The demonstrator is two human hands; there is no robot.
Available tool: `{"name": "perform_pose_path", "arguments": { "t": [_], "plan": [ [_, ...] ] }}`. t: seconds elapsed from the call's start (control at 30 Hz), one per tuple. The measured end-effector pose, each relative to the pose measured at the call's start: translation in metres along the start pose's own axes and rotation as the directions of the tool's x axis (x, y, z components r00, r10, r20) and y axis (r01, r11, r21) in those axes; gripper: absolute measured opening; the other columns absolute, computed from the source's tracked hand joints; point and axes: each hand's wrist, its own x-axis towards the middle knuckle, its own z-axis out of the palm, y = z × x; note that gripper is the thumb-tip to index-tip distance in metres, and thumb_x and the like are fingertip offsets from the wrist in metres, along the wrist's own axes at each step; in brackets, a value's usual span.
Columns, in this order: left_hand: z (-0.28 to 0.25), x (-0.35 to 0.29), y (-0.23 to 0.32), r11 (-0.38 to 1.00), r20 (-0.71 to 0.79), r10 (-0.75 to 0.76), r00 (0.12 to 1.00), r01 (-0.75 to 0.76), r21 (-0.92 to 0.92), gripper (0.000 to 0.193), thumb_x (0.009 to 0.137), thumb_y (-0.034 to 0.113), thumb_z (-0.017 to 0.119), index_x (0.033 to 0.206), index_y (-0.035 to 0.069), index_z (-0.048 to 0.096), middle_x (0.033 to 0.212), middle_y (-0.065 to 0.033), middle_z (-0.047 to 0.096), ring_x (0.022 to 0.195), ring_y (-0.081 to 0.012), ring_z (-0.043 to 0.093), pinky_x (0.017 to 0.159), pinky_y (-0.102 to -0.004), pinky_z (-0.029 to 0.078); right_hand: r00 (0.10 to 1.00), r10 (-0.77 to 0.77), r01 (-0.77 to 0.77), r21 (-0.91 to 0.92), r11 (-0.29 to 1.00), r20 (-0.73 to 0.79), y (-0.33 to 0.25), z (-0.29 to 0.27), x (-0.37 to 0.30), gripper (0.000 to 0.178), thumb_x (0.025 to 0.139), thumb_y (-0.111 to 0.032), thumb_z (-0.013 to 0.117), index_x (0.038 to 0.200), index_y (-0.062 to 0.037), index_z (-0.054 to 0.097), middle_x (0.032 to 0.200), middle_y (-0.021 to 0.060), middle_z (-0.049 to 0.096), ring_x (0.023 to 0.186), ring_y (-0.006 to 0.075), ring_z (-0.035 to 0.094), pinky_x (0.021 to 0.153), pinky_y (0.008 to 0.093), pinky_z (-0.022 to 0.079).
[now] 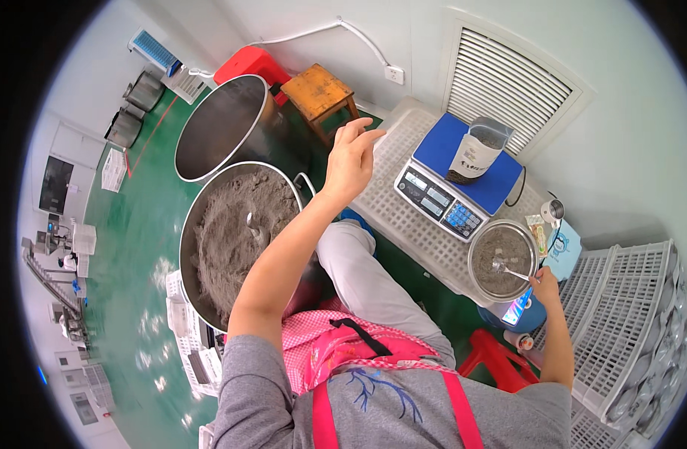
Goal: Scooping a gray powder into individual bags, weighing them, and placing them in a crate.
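Note:
My right hand (544,287) is closed around the handle of a metal spoon (515,274). The spoon's bowl dips into grey-brown powder inside a round steel bowl (474,263) at the table's near right corner. My left hand (351,159) is raised at the table's left edge, fingers partly bent and apart, with nothing visible in it. Beyond the steel bowl stands a digital scale (441,203) with a blue platform. On it a clear container (477,153) with a white label holds dark contents. To my left, a big steel pot (188,247) is full of similar powder, a scoop (255,227) resting in it.
A second large pot (265,123) stands behind the full one, near a wooden stool (317,91) and red stools. The scale sits on a pale perforated plastic table (388,176). Stacked white crates (620,314) line the right side. A phone (517,307) lies below the steel bowl.

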Motion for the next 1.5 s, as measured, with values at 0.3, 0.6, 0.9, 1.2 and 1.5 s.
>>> {"name": "perform_pose_path", "arguments": {
  "t": [0.3,0.6,0.9,1.2,1.5],
  "plan": [
    [-0.004,-0.014,0.005,0.998,-0.012,-0.044,0.999,0.043,-0.046,0.035,0.082,-0.007,0.062,0.111,0.009,0.071,0.128,-0.0121,0.059,0.105,-0.0279,0.057,0.092,-0.0374,0.049,0.999,-0.003,0.006,0.077,0.997,-0.039,0.004,0.012,0.005,0.025,0.086,-0.023,0.071,0.098,-0.0040,0.060,0.088,0.0174,0.067,0.089,0.0365,0.065,0.078,0.0449,0.050],
    [0.006,-0.024,0.003,0.998,0.055,-0.035,0.998,0.038,-0.047,0.035,0.081,-0.007,0.064,0.111,0.009,0.070,0.130,-0.0129,0.056,0.108,-0.0298,0.056,0.092,-0.0378,0.049,0.986,0.154,-0.061,0.747,0.662,-0.056,-0.071,0.015,-0.020,0.025,0.103,-0.024,0.055,0.107,-0.0031,0.069,0.075,0.0002,0.059,0.063,0.0064,0.053,0.058,0.0222,0.044],
    [0.014,-0.035,0.011,0.998,0.162,-0.045,0.986,0.051,-0.031,0.034,0.083,-0.007,0.063,0.112,0.009,0.071,0.130,-0.0125,0.056,0.107,-0.0289,0.055,0.089,-0.0377,0.050,0.921,0.291,-0.001,0.746,0.666,-0.259,-0.033,0.003,-0.029,0.029,0.105,-0.026,0.052,0.105,-0.0019,0.070,0.075,-0.0007,0.058,0.066,0.0064,0.053,0.063,0.0222,0.045],
    [0.013,-0.041,0.016,0.996,0.230,-0.072,0.971,0.080,-0.028,0.034,0.083,-0.005,0.063,0.113,0.009,0.071,0.131,-0.0127,0.057,0.107,-0.0266,0.058,0.092,-0.0365,0.048,0.959,0.217,0.046,0.852,0.522,-0.184,-0.041,0.046,-0.011,0.031,0.105,-0.029,0.052,0.108,-0.0029,0.070,0.082,0.0038,0.065,0.072,0.0093,0.060,0.068,0.0238,0.051],
    [0.008,-0.039,0.010,0.998,0.226,-0.055,0.973,0.062,-0.023,0.032,0.083,-0.006,0.064,0.111,0.008,0.071,0.129,-0.0127,0.057,0.108,-0.0285,0.056,0.088,-0.0376,0.051,0.936,0.329,-0.037,0.894,0.447,-0.126,-0.016,0.009,-0.027,0.031,0.104,-0.030,0.055,0.104,-0.0031,0.070,0.076,0.0005,0.062,0.065,0.0081,0.056,0.062,0.0225,0.048]
  ]
}}
